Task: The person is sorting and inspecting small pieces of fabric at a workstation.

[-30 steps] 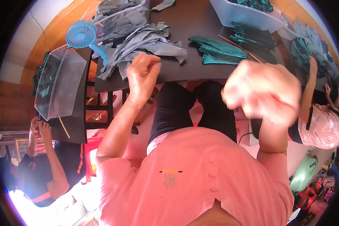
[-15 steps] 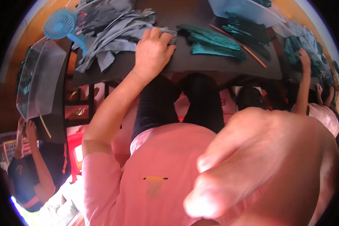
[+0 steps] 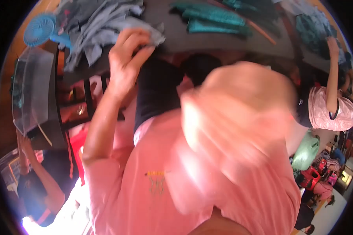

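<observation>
My left hand (image 3: 125, 58) is at the table's near edge, its fingers and thumb closed on the corner of a grey cloth piece (image 3: 155, 34). That piece lies at the right end of a loose heap of grey cloth pieces (image 3: 102, 27). My right hand (image 3: 239, 109) is raised in front of my pink shirt, large and close. Motion smears its fingers, so I cannot make out their shape or anything in them. To the right of the grey heap, a stack of teal cloth pieces (image 3: 215, 21) lies on the dark table (image 3: 176, 41).
A thin wooden stick (image 3: 262, 32) lies beside the teal stack. Left of the grey heap are a blue fan (image 3: 40, 29) and a clear plastic bin (image 3: 35, 90). People work on both sides; one at right has a hand (image 3: 332, 43) on teal and grey cloth.
My right hand has swung up and inward across my chest. My left hand has drawn slightly toward me, still at the grey cloth. The whole view has shifted, showing more of the room at right.
</observation>
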Available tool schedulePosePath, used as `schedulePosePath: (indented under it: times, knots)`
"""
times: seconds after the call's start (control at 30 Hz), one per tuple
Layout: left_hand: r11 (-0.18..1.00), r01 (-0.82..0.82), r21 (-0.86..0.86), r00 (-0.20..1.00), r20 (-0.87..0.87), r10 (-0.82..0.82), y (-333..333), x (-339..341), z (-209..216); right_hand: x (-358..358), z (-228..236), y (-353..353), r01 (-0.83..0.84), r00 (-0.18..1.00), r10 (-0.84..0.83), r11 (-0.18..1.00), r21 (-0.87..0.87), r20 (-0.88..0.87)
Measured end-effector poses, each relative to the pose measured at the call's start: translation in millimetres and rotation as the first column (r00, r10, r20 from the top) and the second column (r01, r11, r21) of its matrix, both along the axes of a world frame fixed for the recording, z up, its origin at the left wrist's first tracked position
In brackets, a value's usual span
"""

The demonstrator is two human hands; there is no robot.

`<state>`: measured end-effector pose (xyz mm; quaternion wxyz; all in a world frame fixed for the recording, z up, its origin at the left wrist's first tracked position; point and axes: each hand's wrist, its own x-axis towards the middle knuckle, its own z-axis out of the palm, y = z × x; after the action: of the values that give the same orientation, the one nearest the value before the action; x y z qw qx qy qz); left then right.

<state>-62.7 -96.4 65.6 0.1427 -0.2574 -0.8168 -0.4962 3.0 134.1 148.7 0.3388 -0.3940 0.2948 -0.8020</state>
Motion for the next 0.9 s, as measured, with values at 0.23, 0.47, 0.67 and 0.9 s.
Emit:
schedulePosePath:
  times: [0.23, 0.47, 0.67, 0.9]
  knots:
    - [0.980, 0.022, 0.199, 0.998, 0.045, -0.032, -1, 14, 21, -74, -76, -33, 0.828, 0.542, -0.605, 0.504, 0.247, -0.583]
    - [0.989, -0.135, -0.051, 0.985, -0.111, 0.129, 13, 9, 6, -87, -96, -52, 0.734, 0.668, -0.674, 0.527, 0.429, -0.314]
    - [0.892, -0.206, -0.402, 0.959, -0.265, 0.102, 4, -24, -7, -69, -67, -11, 0.800, 0.587, -0.798, 0.545, 0.252, -0.138]
    - [0.827, -0.368, -0.425, 0.888, -0.425, 0.177, -1, -50, -8, -24, -53, 58, 0.788, 0.615, -0.735, 0.580, 0.206, -0.285]
